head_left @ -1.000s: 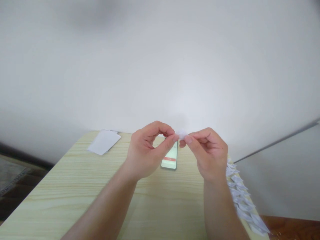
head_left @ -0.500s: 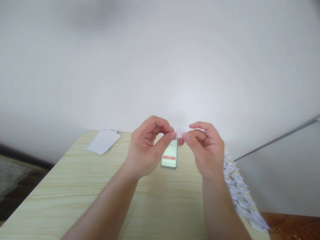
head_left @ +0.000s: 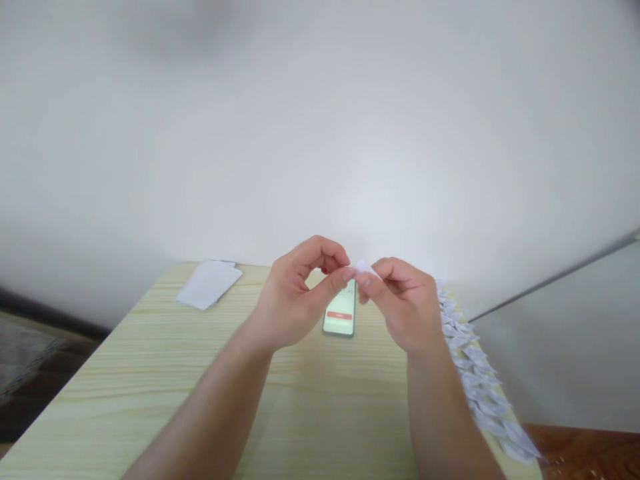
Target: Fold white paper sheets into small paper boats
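Small white paper (head_left: 364,267) appears above far end of phone (head_left: 339,325), between left hand (head_left: 293,300) and right hand (head_left: 413,307), both pinched closed on it; long axis unclear.

"Condition of the left side?"

"Bare, sleeveless left forearm (head_left: 210,407) slants inward from the bottom edge. The bare left hand (head_left: 295,300) is raised, fingers curled, thumb and index finger drawn together."

"And the right?"

"Bare, sleeveless right forearm (head_left: 443,407) rises more steeply, leaning slightly inward. The bare right hand (head_left: 407,307) has its fingers bent, thumb pressed inward in a pinch."

"Relative position?"

"Level, thumb tips pointing at each other, close together."
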`<state>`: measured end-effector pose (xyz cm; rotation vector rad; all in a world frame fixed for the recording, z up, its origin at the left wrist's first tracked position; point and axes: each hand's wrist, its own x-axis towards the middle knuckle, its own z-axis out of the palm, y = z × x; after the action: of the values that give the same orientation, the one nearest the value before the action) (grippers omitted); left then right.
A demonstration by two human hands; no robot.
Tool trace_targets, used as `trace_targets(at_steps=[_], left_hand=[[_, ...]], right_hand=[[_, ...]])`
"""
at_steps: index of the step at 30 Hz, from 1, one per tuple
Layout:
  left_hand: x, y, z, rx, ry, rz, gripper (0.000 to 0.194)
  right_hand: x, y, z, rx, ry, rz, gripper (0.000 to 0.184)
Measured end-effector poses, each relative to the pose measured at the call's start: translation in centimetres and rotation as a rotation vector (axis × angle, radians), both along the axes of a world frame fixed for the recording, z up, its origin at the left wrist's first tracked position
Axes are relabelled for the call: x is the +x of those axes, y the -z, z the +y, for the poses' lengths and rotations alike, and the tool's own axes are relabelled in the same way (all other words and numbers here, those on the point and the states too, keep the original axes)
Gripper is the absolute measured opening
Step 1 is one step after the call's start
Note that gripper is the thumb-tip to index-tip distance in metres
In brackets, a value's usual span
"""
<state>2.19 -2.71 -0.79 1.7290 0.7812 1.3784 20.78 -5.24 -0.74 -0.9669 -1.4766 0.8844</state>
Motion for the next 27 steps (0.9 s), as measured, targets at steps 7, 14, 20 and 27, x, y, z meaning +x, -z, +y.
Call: trace_targets(at_steps=[7, 14, 20, 27], left_hand=[[-0.6, -0.8, -0.2, -0.045, 0.033, 0.192, 0.022], [-0.5, -0.4, -0.1, 0.003, -0.040, 0.166, 0.018], [-0.8, -0.3, 0.1, -0.011, -0.015, 0.176, 0.020], [-1.0, -1.2, 0.0, -0.108, 0.098, 0.222, 0.020]], right_hand=[[0.1, 0.0, 0.1, -0.029, 0.027, 0.003, 0.025], [0.2, 0.0, 0.5, -0.003, -0.015, 0.039, 0.021], [0.5, -0.3, 0.3, 0.036, 0.002, -0.024, 0.022], [1.2, -0.4, 0.0, -0.005, -0.044, -0.182, 0.025]])
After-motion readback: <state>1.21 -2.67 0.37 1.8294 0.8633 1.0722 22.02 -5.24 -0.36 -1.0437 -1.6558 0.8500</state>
